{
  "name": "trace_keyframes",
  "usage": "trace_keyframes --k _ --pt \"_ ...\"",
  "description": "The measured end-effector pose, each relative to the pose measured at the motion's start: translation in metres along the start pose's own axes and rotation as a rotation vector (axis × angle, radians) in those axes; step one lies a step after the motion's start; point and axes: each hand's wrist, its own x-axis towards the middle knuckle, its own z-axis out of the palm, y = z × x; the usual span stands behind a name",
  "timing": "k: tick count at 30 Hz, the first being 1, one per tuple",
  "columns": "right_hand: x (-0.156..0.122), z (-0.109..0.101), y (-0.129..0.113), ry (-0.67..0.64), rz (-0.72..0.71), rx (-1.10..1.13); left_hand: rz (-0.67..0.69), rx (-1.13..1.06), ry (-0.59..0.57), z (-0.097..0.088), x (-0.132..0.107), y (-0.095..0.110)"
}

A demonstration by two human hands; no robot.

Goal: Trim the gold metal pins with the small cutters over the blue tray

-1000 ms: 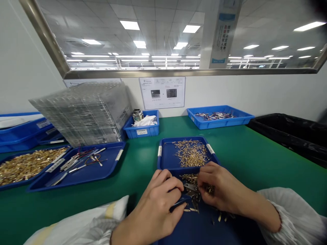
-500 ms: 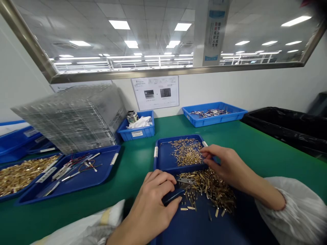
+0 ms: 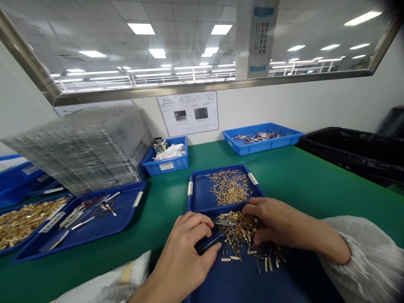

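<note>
My left hand [image 3: 186, 248] is curled round the dark blue handles of small pliers [image 3: 217, 233], whose metal jaws point right into a heap of small gold pins [image 3: 244, 235]. The heap lies on the near blue tray [image 3: 240, 282]. My right hand [image 3: 271, 221] rests on the heap's right side with fingers bent down into the pins; what they pinch is hidden. Just beyond stands a second blue tray [image 3: 202, 193] with more gold pins [image 3: 230, 187] spread over it.
A blue tray with wires and tools [image 3: 85, 219] and a tray of gold parts [image 3: 19, 221] lie at left. A stack of clear plastic trays [image 3: 82, 147] rises behind them. Two blue bins [image 3: 166, 160] [image 3: 261, 139] stand by the wall; a black-lined bin [image 3: 353, 151] is at right.
My right hand reached out to the far tray of pins, then came back onto the near heap. My left hand kept its hold on the pliers.
</note>
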Motion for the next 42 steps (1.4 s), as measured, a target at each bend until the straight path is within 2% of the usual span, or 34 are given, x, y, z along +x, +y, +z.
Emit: trace_keyframes --k 4,8,13,17,23,29,36,42 --pt "0.005 0.008 -0.009 0.091 -0.022 0.040 0.006 0.003 0.014 -0.001 0.000 0.000" --pt "0.009 0.015 -0.009 0.175 -0.064 0.144 -0.005 0.017 0.045 -0.002 0.001 0.002" --pt "0.011 0.013 -0.007 0.259 -0.056 0.299 -0.030 0.040 0.048 -0.003 0.002 0.001" --pt "0.008 0.008 -0.006 0.209 0.002 0.275 -0.027 0.043 0.061 -0.002 0.002 0.001" --pt "0.006 0.011 -0.007 0.098 -0.058 0.231 -0.041 0.064 0.073 -0.001 0.001 0.001" --pt "0.009 0.015 -0.008 0.164 -0.068 0.223 -0.048 0.075 0.058 -0.002 0.002 0.001" --pt "0.009 0.008 -0.012 0.308 -0.092 0.310 -0.025 0.042 0.010 -0.001 0.001 0.002" --pt "0.006 0.008 -0.020 0.217 -0.129 0.263 0.016 -0.006 -0.030 -0.002 0.000 0.007"
